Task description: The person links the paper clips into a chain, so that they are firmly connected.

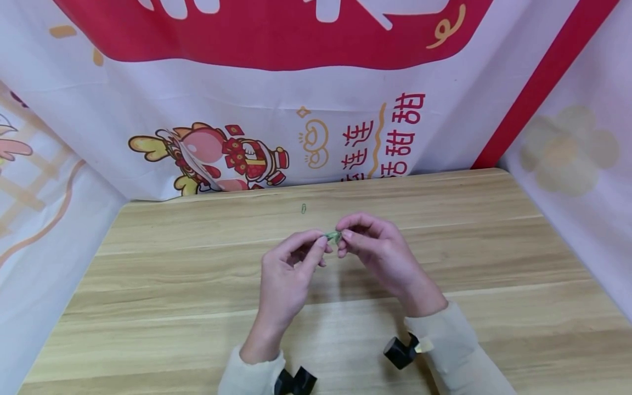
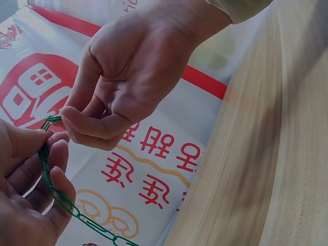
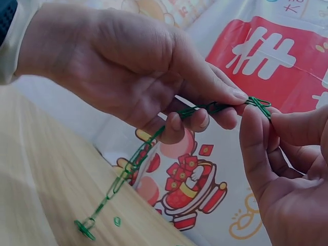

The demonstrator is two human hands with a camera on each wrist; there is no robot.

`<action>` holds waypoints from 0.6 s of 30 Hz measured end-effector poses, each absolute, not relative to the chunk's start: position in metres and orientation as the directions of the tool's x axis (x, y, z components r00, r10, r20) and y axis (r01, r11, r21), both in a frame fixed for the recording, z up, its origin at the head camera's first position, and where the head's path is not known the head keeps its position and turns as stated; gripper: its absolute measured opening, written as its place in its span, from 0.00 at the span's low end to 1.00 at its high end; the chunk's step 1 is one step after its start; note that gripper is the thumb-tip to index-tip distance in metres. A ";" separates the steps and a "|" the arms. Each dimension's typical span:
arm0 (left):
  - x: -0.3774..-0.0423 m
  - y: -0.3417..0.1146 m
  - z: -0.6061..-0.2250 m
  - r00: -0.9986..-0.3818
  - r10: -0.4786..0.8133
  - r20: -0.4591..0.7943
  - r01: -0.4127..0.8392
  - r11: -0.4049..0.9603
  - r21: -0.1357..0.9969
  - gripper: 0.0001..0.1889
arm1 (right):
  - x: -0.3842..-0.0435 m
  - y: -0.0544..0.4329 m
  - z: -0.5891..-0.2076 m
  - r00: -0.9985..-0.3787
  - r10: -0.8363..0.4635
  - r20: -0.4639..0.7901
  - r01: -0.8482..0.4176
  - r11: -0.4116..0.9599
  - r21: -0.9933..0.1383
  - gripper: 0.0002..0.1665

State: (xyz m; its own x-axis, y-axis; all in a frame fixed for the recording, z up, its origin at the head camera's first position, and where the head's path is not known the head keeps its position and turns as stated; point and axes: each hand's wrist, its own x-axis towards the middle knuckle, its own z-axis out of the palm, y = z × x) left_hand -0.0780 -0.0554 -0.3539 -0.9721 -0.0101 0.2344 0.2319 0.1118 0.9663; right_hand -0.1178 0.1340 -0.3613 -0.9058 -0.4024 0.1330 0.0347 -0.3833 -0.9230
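Observation:
Over the wooden table, a chain of green paper clips runs from the fingers of my left hand. Its thumb and index finger pinch the chain's upper end. Facing it, my right hand pinches a green paper clip between thumb and index fingertip, right against that end. In the right wrist view the clips overlap at the fingertips, so I cannot tell whether they are linked. The chain passes along the left fingers and hangs down to a small bunch of clips.
One loose green paper clip lies on the wooden table, beyond the hands toward the back edge. A white printed cloth with red patterns rises behind the table. Black wrist cameras sit by both sleeves.

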 end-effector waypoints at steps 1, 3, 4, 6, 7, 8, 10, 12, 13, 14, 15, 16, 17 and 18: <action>-0.078 -0.055 -0.354 -0.971 -0.010 0.240 0.238 0.111 0.965 0.06 | -0.118 0.134 -0.361 -0.906 -0.404 0.128 0.047 -0.397 -0.917 0.20; -0.078 -0.055 -0.354 -0.968 -0.012 0.252 0.249 0.110 0.962 0.06 | -0.118 0.133 -0.362 -0.906 -0.406 0.120 0.069 -0.421 -0.905 0.20; -0.078 -0.055 -0.355 -0.966 -0.013 0.259 0.256 0.110 0.960 0.06 | -0.118 0.133 -0.362 -0.906 -0.406 0.115 0.078 -0.430 -0.899 0.20; -0.079 -0.055 -0.355 -0.961 -0.014 0.277 0.274 0.109 0.955 0.06 | -0.118 0.132 -0.363 -0.910 -0.402 0.105 0.093 -0.442 -0.892 0.20; -0.079 -0.054 -0.355 -0.958 -0.014 0.286 0.283 0.109 0.953 0.06 | -0.118 0.132 -0.363 -0.912 -0.399 0.099 0.099 -0.447 -0.889 0.20; -0.079 -0.054 -0.356 -0.955 -0.013 0.297 0.294 0.107 0.950 0.05 | -0.118 0.132 -0.363 -0.913 -0.396 0.095 0.103 -0.452 -0.886 0.20; -0.079 -0.054 -0.356 -0.949 -0.012 0.316 0.313 0.106 0.944 0.05 | -0.118 0.132 -0.363 -0.917 -0.389 0.088 0.111 -0.458 -0.882 0.21; -0.079 -0.054 -0.356 -0.943 -0.011 0.334 0.331 0.108 0.938 0.05 | -0.118 0.132 -0.363 -0.918 -0.387 0.085 0.115 -0.466 -0.877 0.21; -0.079 -0.053 -0.357 -0.940 -0.010 0.340 0.337 0.112 0.935 0.05 | -0.118 0.132 -0.364 -0.918 -0.386 0.084 0.116 -0.468 -0.876 0.21; -0.078 -0.053 -0.357 -0.938 -0.009 0.347 0.343 0.118 0.932 0.05 | -0.118 0.132 -0.364 -0.919 -0.386 0.085 0.117 -0.470 -0.875 0.21; -0.078 -0.053 -0.357 -0.937 -0.008 0.349 0.346 0.127 0.930 0.05 | -0.118 0.131 -0.364 -0.919 -0.386 0.085 0.117 -0.471 -0.874 0.21; -0.078 -0.053 -0.357 -0.936 -0.007 0.351 0.347 0.135 0.928 0.05 | -0.118 0.131 -0.364 -0.919 -0.386 0.085 0.118 -0.474 -0.873 0.21; -0.078 -0.052 -0.357 -0.935 -0.005 0.355 0.351 0.142 0.925 0.05 | -0.118 0.131 -0.365 -0.918 -0.386 0.086 0.118 -0.476 -0.872 0.20; -0.078 -0.052 -0.358 -0.934 -0.003 0.357 0.352 0.150 0.924 0.05 | -0.118 0.132 -0.365 -0.918 -0.388 0.087 0.120 -0.477 -0.871 0.20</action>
State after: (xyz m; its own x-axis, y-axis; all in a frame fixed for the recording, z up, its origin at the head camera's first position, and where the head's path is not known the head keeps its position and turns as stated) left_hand -0.0780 -0.0519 -0.3577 -0.9343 -0.0026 0.3565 0.3521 0.1505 0.9238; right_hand -0.1180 0.1316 -0.3652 -0.9175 -0.3882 0.0866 0.1198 -0.4773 -0.8706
